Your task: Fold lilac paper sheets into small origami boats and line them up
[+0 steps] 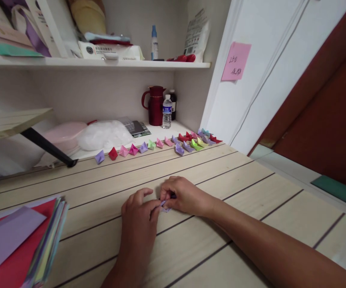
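Observation:
A small piece of folded purple paper [165, 209] lies between my two hands over the middle of the wooden table [221, 236]. My left hand [140, 210] pinches its left side between thumb and forefinger. From the right, my right hand [179, 194] grips the other side with fingers curled; its fingertips partly cover the paper. Beyond my hands, a row of small folded paper boats runs along the far table edge, among them a red boat [113, 153], a purple boat [100, 157] and a yellow-green boat [196, 145].
A stack of coloured paper [48, 240] lies at the near left, purple and red sheets on top. Behind the boats stand a dark red jug [156, 106] and a water bottle [167, 113]. A black-legged wooden stand [14, 122] juts in at the left, beside a white plastic bag [104, 135].

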### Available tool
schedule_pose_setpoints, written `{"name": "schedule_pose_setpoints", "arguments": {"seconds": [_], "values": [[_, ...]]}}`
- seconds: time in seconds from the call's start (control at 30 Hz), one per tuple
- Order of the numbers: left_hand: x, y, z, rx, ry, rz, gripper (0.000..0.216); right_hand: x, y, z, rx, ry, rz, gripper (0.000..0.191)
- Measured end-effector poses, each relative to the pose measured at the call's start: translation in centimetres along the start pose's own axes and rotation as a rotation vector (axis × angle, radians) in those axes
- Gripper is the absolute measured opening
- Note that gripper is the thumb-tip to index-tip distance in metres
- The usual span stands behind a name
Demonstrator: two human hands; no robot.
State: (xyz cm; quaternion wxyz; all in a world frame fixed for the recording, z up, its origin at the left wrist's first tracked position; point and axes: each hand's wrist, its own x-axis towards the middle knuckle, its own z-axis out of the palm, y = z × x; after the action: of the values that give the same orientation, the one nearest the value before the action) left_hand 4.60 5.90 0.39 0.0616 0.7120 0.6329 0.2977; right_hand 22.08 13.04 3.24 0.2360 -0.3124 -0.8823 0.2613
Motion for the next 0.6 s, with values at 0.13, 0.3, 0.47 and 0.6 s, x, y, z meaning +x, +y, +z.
{"name": "schedule_pose_setpoints", "arguments": {"seconds": [0.13,0.3,0.47,0.6], "values": [[0.0,0.5,-0.2,0.018,-0.008,-0.023,0.020,0.0,0.1,0.0,-0.047,0.002,-0.020,0.016],[0.0,1.4,-0.6,0.017,-0.024,-0.039,0.013,0.1,-0.1,0.0,-0.087,-0.007,-0.062,0.015],[0.1,2.0,-1.1,0.000,-0.026,-0.037,0.015,0.2,-0.4,-0.3,-0.113,-0.019,-0.084,0.016],[0.1,1.9,-1.2,-0.008,-0.027,-0.032,0.015,0.2,-0.2,-0.5,-0.121,-0.041,-0.103,0.019]]}}
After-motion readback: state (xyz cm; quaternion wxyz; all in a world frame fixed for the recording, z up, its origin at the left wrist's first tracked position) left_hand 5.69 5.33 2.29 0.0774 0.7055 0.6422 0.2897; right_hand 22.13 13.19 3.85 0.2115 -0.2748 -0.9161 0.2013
